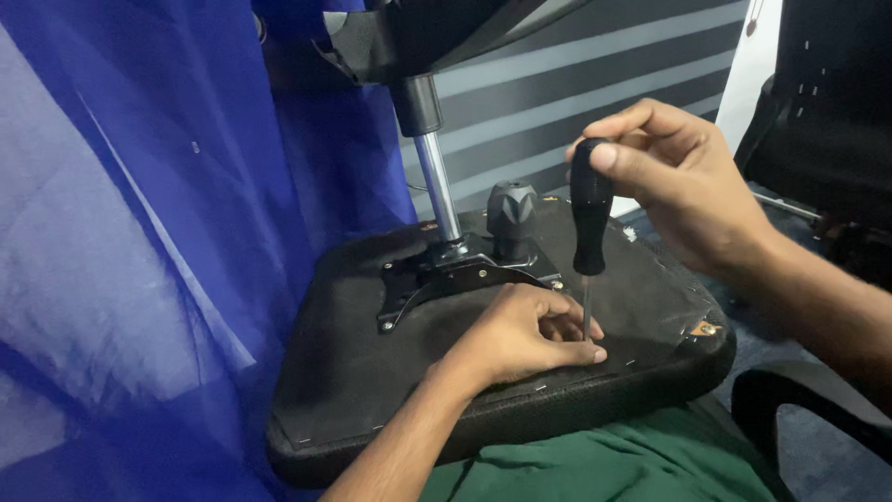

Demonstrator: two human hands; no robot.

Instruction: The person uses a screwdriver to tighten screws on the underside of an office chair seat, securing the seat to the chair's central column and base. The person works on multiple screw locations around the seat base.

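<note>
The right hand [683, 181] is clenched around the black plastic handle of a screwdriver [589, 216] held upright, thumb on its top. The left hand [525, 330] pinches the thin metal shaft at its tip, fingertips resting on the black upturned chair seat underside [353, 372]. Just beyond sit the black metal mounting plate [455, 274], a black knob [511, 209] and a shiny gas-lift column [437, 181]. Blue plastic sheeting [139, 232] hangs on the left.

Probably an office: striped partition wall [576, 102], black office chairs [827, 112], carpeted floor [799, 353].

Blue curtain [139, 232] — grey-striped wall [576, 102]
</note>
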